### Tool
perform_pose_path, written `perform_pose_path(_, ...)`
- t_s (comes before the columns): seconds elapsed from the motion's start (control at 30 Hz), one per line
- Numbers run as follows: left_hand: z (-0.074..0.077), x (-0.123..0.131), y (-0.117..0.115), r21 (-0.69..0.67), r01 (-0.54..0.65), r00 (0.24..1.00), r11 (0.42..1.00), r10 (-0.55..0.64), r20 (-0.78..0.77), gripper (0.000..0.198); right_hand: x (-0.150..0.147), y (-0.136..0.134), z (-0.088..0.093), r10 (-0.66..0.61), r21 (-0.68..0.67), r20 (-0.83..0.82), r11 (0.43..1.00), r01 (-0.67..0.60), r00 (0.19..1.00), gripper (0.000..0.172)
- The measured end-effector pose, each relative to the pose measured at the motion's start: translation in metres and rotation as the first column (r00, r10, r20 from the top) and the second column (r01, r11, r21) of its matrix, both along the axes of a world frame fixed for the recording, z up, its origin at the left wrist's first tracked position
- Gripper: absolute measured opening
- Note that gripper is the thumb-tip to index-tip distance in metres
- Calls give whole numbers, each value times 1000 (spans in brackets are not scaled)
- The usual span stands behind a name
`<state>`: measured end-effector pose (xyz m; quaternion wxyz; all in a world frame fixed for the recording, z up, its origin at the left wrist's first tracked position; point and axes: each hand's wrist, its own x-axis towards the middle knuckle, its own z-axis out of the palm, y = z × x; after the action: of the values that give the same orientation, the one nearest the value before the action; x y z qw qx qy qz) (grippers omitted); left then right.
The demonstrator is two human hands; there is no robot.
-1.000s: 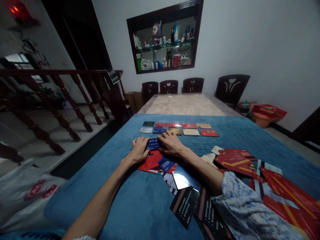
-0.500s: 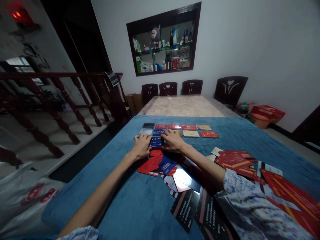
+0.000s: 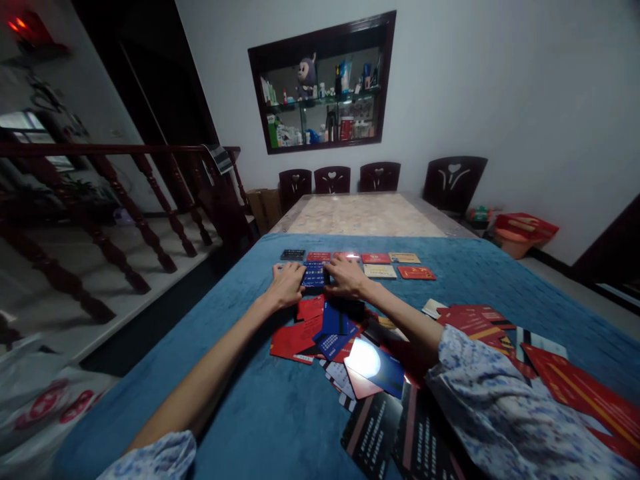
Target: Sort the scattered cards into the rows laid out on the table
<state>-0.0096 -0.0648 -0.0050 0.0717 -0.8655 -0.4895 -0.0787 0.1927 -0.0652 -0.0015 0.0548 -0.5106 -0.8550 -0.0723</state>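
Both hands work at the near row of laid-out cards on the blue cloth. My left hand (image 3: 288, 285) has its fingers bent against the left edge of a blue card (image 3: 315, 272). At the card's right edge are the curled fingers of my right hand (image 3: 346, 277). The blue card lies between the two hands, seemingly over the spot of another blue card. Right of my right hand lie a cream card (image 3: 380, 271) and a red card (image 3: 417, 273). Closer to me is a loose heap with red cards (image 3: 295, 340) and a dark blue card (image 3: 335, 320).
A back row holds a black card (image 3: 293, 255), red cards and a tan card (image 3: 405, 257). Black cards (image 3: 373, 427) lie in front, large red cards (image 3: 575, 380) at the right. Chairs (image 3: 455, 180) stand beyond the table; a wooden railing (image 3: 125, 151) runs along the left.
Both hands have pushed the blue card slightly away from me, onto the place of the blue card behind it. The view has shifted a little.
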Motion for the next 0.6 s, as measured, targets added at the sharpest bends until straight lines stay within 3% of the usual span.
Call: perform_pose_path(0.6, 11, 20, 55, -112, -61, 992, 992, 48, -117, 46, 1, 46, 13, -84, -112, 80, 989, 93, 993, 39)
